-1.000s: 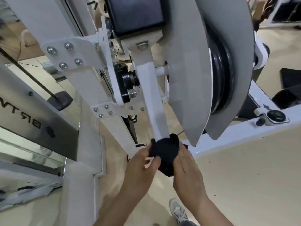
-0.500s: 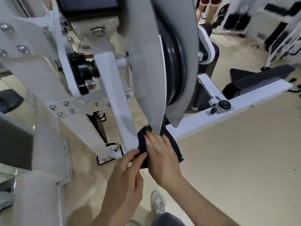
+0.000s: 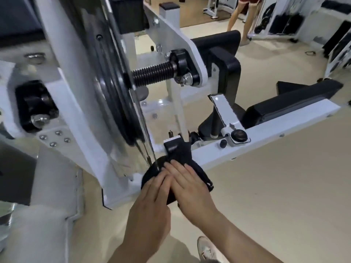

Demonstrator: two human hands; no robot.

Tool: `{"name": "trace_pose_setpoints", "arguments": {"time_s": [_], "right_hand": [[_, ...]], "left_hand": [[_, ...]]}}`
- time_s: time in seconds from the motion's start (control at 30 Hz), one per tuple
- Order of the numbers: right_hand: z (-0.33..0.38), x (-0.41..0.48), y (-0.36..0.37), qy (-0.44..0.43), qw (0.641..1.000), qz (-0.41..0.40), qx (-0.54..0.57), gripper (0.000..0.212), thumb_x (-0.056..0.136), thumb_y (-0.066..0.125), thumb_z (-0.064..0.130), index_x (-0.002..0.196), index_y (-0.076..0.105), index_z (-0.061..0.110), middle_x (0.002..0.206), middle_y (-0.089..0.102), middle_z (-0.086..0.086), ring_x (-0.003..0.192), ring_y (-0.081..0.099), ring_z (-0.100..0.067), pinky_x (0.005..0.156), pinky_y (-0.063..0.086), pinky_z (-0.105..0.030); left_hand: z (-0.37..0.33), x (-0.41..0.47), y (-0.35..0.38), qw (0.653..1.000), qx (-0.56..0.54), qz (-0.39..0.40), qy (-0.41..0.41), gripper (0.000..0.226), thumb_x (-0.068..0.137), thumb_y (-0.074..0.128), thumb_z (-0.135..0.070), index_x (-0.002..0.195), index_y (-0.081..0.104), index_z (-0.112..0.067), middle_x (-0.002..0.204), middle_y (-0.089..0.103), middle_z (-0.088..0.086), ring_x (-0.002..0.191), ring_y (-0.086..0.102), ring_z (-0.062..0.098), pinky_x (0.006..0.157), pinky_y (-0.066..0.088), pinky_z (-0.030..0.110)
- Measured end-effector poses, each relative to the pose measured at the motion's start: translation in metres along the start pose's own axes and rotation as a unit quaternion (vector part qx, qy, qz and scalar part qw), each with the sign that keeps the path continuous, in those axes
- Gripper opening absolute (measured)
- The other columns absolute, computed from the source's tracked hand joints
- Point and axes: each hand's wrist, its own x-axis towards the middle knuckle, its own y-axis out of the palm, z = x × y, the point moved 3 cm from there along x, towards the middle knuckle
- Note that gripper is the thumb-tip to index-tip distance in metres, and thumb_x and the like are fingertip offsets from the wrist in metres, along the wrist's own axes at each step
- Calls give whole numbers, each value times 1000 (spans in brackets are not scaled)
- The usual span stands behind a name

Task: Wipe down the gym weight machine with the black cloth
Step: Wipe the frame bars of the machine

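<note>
The white gym weight machine [image 3: 79,114] fills the left and middle of the view, with a grey cam plate and black pulley [image 3: 114,88] hanging over its base. The black cloth [image 3: 182,154] lies bunched at the foot of the plate, where the white base beam [image 3: 266,137] meets the frame. My left hand [image 3: 152,202] rests on the cloth's near left part with straight fingers. My right hand [image 3: 190,185] presses flat on the cloth beside it, fingers extended. Part of the cloth is hidden under both hands.
A black padded seat [image 3: 288,103] and back pad [image 3: 218,42] sit on the beam to the right. A threaded black axle [image 3: 152,73] sticks out of the pulley. Another person's legs [image 3: 241,19] stand at the far back. My shoe [image 3: 206,247] is on the beige floor.
The camera swung right, bringing the seat side and axle into view. Both hands went from bunching the cloth on the white arm to lying flat on it at the plate's foot.
</note>
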Motion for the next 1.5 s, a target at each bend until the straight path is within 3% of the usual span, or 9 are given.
{"name": "trace_pose_setpoints", "arguments": {"time_s": [0.27, 0.43, 0.63, 0.73, 0.83, 1.03, 1.2, 1.33, 1.5], "right_hand": [[-106, -39, -29, 58, 996, -7, 71, 57, 87, 37, 3, 144, 44, 6, 154, 37, -4, 146, 25, -16, 115, 28, -37], [-121, -49, -47, 20, 983, -94, 156, 51, 79, 40, 0, 125, 60, 4, 140, 54, -6, 137, 42, -20, 106, 41, -40], [-141, -53, -66, 73, 964, -105, 232, 52, 74, 41, 3, 120, 62, 14, 123, 61, 2, 102, 59, -18, 83, 51, -30], [-145, -39, -68, 130, 956, -70, 252, 37, 82, 42, 15, 114, 56, 26, 99, 55, 10, 75, 56, -11, 57, 51, -31], [-144, -38, -63, 184, 938, -25, 291, 15, 86, 48, 29, 99, 53, 36, 85, 53, 19, 69, 54, -2, 59, 47, -21], [-145, -59, -52, 342, 826, -31, 447, 20, 91, 58, 8, 74, 57, 18, 63, 60, 3, 58, 55, -17, 58, 50, -37], [-152, -58, -68, 384, 583, 7, 716, 12, 90, 62, 13, 97, 53, 9, 88, 63, -5, 83, 63, -16, 76, 59, -38], [-174, -56, -78, 383, 717, -73, 577, 25, 79, 71, -6, 78, 59, 15, 70, 59, 7, 69, 54, -7, 62, 46, -15], [-243, -49, -113, 376, 799, -341, 323, 18, 86, 65, 8, 95, 65, 24, 98, 61, 10, 94, 57, -8, 82, 48, -28]], "left_hand": [[-85, 106, 56, 994, 99, 39, 3, 75, 74, 64, -17, 145, 43, -12, 145, 48, 0, 111, 49, 21, 96, 44, 34], [-81, 145, 57, 980, 188, 62, -1, 61, 70, 73, -34, 126, 59, -15, 114, 66, -6, 98, 51, 21, 81, 44, 34], [-81, 178, 45, 981, 89, 171, -32, 44, 62, 60, -62, 83, 30, -38, 68, 46, -18, 87, 38, 19, 79, 39, 35], [-79, 159, 52, 982, 150, 113, -22, 46, 68, 59, -58, 108, 49, -40, 90, 62, -19, 83, 42, 18, 79, 40, 34], [-82, 121, 62, 993, 104, 10, -50, 67, 69, 67, -30, 135, 54, -24, 137, 55, -14, 85, 41, 19, 79, 41, 31], [-113, 90, 56, 997, 72, 5, -37, 71, 61, 57, -15, 132, 54, -15, 137, 51, -4, 93, 43, 19, 82, 45, 30], [-128, 100, 48, 997, 56, 9, -55, 75, 56, 72, -20, 129, 52, -23, 104, 43, -9, 91, 41, 18, 74, 42, 25], [-139, 96, 56, 993, 97, 43, -41, 67, 62, 64, -33, 128, 55, -28, 95, 45, -6, 88, 42, 19, 69, 27, 30], [-136, 93, 52, 1000, 20, -2, -14, 44, 81, 55, -29, 125, 60, -24, 110, 51, 0, 99, 50, 21, 66, 52, 34]]}}
